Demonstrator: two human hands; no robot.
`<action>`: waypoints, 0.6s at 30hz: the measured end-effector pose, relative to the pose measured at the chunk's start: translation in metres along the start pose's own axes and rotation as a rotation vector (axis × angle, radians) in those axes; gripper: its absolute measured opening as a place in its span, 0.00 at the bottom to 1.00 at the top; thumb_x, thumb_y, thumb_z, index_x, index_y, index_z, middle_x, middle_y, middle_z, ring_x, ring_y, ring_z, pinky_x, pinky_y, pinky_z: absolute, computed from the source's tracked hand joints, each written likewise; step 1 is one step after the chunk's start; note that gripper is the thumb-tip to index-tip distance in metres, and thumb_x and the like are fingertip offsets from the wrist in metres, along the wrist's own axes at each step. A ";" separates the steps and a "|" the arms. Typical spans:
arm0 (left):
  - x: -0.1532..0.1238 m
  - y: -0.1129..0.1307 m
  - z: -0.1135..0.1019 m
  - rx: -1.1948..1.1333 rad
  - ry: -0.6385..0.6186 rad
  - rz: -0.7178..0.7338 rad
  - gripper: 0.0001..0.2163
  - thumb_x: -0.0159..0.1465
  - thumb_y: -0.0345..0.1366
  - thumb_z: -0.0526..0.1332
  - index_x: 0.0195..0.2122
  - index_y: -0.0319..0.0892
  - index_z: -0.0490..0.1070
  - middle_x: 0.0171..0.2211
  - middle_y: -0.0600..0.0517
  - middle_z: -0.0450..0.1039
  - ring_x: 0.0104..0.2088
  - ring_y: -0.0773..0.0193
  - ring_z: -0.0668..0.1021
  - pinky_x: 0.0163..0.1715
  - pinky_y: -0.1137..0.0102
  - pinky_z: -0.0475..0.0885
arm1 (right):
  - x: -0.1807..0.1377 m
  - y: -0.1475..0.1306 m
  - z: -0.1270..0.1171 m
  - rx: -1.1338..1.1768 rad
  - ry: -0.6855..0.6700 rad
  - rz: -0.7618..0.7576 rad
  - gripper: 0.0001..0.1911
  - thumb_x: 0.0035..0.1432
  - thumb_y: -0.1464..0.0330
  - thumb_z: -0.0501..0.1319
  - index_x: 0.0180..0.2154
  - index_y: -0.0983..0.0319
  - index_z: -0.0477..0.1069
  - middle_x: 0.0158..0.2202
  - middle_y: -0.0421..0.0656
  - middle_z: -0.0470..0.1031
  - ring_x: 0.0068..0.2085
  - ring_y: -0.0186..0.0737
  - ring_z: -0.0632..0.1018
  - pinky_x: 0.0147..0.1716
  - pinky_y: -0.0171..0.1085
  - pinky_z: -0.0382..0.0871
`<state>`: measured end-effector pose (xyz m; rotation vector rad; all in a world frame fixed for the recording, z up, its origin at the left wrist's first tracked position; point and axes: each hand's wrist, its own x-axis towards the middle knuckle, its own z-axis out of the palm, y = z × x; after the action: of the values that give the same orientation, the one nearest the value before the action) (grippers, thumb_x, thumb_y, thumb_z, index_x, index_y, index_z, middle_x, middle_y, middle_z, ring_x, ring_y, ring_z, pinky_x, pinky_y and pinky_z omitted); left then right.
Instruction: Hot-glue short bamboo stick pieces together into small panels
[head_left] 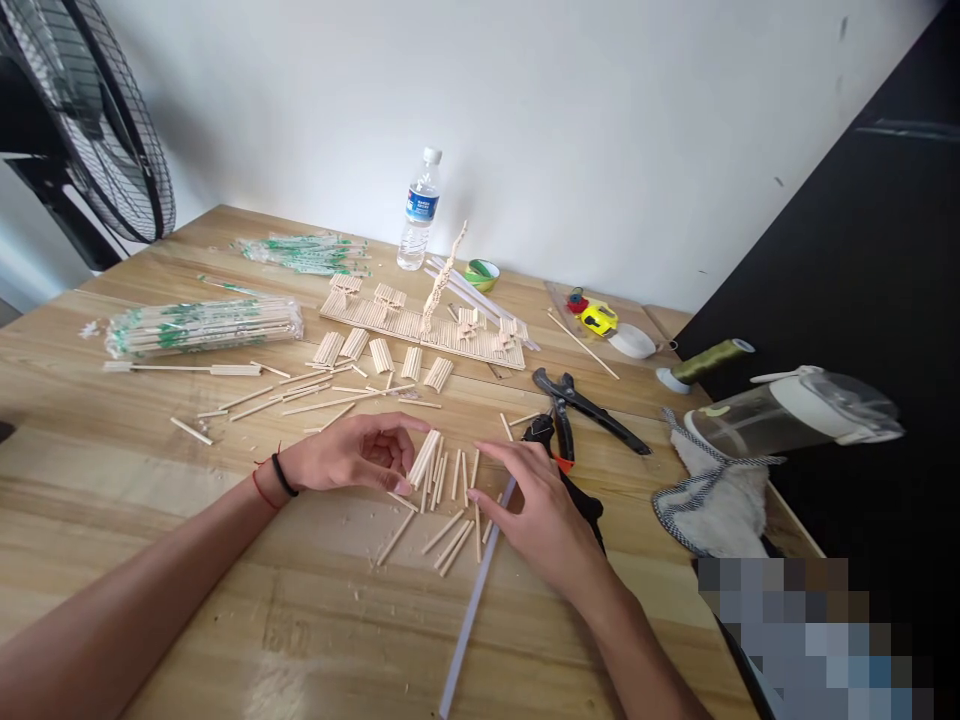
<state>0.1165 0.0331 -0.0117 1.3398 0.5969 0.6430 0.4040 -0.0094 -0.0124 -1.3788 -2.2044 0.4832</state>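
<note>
Your left hand (pixel 352 455) rests on its side on the table (pixel 225 560), fingers curled and pinching a small raft of sticks (pixel 424 457) by its edge, while your right hand (pixel 536 510) lies open, palm down, just right of it beside the loose cut sticks (pixel 450 535).

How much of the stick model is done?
Done: a stick base with small blocks and a leaning tower. In hand: the left hand pinches a small stick panel; the right hand rests by loose cut sticks. Left: those sticks and a wrapped bundle, unused.
</note>
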 end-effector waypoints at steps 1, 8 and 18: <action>0.000 0.001 0.000 0.000 -0.002 -0.003 0.28 0.58 0.32 0.76 0.59 0.42 0.72 0.35 0.54 0.75 0.35 0.65 0.78 0.38 0.68 0.72 | 0.000 0.000 0.001 -0.011 0.001 0.000 0.22 0.64 0.69 0.67 0.58 0.55 0.72 0.55 0.50 0.79 0.57 0.58 0.75 0.57 0.57 0.73; -0.002 0.003 0.007 0.033 0.023 -0.019 0.28 0.58 0.32 0.76 0.60 0.42 0.72 0.35 0.55 0.74 0.34 0.66 0.76 0.36 0.69 0.70 | 0.000 -0.004 0.003 -0.072 0.016 -0.001 0.20 0.64 0.72 0.66 0.57 0.56 0.71 0.53 0.50 0.80 0.57 0.58 0.76 0.55 0.56 0.74; -0.003 0.005 0.016 0.072 0.021 -0.077 0.30 0.60 0.35 0.76 0.62 0.42 0.69 0.34 0.56 0.71 0.34 0.66 0.74 0.37 0.70 0.69 | 0.004 -0.008 0.000 -0.078 -0.031 0.016 0.24 0.62 0.76 0.70 0.58 0.59 0.71 0.56 0.50 0.80 0.58 0.57 0.76 0.58 0.58 0.70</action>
<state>0.1254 0.0204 -0.0044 1.3717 0.6912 0.5783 0.3973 -0.0091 -0.0072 -1.4385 -2.2607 0.4317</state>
